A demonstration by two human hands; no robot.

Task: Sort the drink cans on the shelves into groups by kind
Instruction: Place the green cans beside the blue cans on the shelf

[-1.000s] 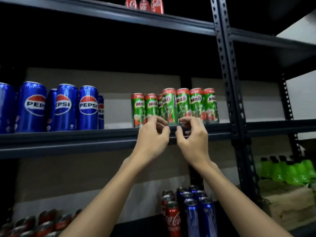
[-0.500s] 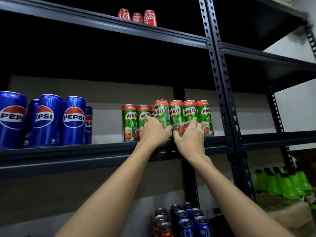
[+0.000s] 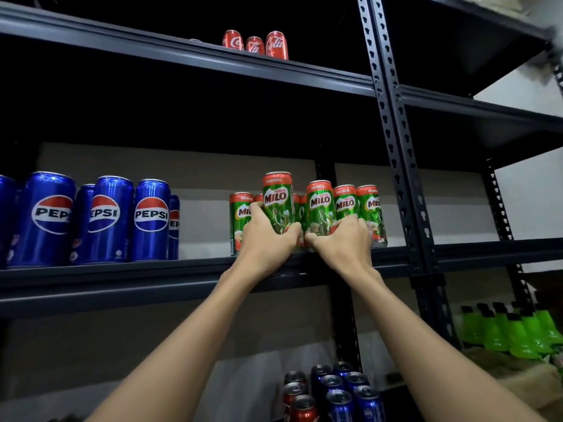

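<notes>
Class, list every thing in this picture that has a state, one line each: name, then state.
Left hand: grips a Milo can.
Left Milo can: upright, raised above its neighbours.
Right hand: grips a Milo can.
Right Milo can: upright.
Pepsi cans: upright, grouped.
Coca-Cola cans: upright, top shelf.

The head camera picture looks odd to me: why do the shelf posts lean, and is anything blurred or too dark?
Head view: the wide-angle lens bends and tilts the upright post; the underside of the upper shelf is nearly black; the top right corner is smeared; the Pepsi cans carry bright glare streaks; the Milo can gripped by the left hand is sharp, as is the right hand.
</notes>
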